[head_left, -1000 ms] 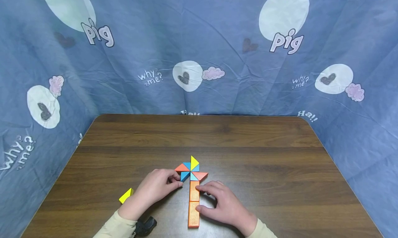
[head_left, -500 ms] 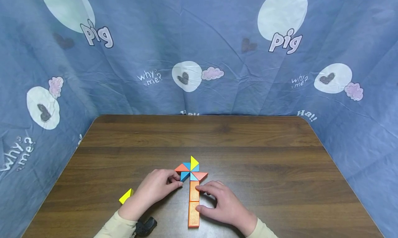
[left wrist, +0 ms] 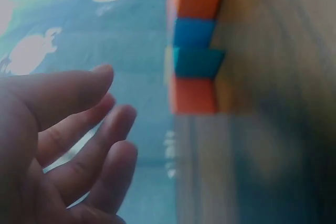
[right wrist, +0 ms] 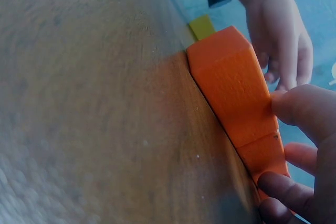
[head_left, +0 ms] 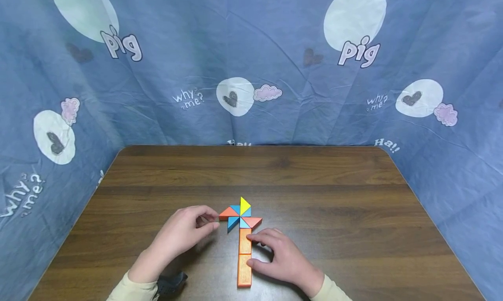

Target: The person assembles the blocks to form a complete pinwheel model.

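Observation:
My left hand is just left of a flat pinwheel of small triangular blocks; the left wrist view shows thumb and fingers apart with nothing between them. The pinwheel has a yellow triangle, an orange-red triangle at left, another orange-red triangle at right, and several blue ones, including a dark blue triangle. Below it run two orange rectangular blocks, the upper block and the lower block, end to end. My right hand rests its fingertips on the upper one and its thumb on the lower.
A loose yellow block lies beyond the orange blocks in the right wrist view; in the head view my left arm hides it. The brown wooden table ends at a blue printed curtain. A dark strap hangs at my left wrist.
My left hand has let go of the dark blue triangle and drawn back to the left, its forearm now covering the loose yellow block. The right hand has stayed in place.

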A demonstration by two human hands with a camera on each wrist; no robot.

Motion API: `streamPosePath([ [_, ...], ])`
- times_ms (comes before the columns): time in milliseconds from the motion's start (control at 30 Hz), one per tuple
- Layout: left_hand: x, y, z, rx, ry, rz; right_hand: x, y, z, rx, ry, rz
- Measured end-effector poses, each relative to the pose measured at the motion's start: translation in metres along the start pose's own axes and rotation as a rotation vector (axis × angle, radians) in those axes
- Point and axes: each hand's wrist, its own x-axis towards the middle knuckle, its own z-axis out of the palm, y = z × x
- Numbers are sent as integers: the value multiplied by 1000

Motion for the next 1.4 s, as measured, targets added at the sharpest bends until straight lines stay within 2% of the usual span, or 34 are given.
streamPosePath([
  [100, -9, -8, -15, -30, 60, -29, 0, 0, 1, 2, 15, -26],
  [200, -21, -21, -24, -46, 116, -64, 0, 0, 1, 3, 13, -25],
  [400, -47, -45, -30, -43, 175, -140, -1, 0, 1, 0, -4, -4],
  [600, -67, -58, -37, -46, 235, -219, -1, 0, 1, -4, 0, 3],
  [900, -95, -74, -38, -30, 336, -219, -2, 0, 1, -1, -8, 2],
  [1167, -109, -84, -31, 7, 298, -276, -1, -1, 1, -7, -1, 4],
  [1267, -115, -86, -25, -1, 291, -281, -1, -2, 1, -9, -5, 7],
  [1400, -120, -86, -20, -62, 226, -342, 0, -3, 1, -7, -12, 15],
])
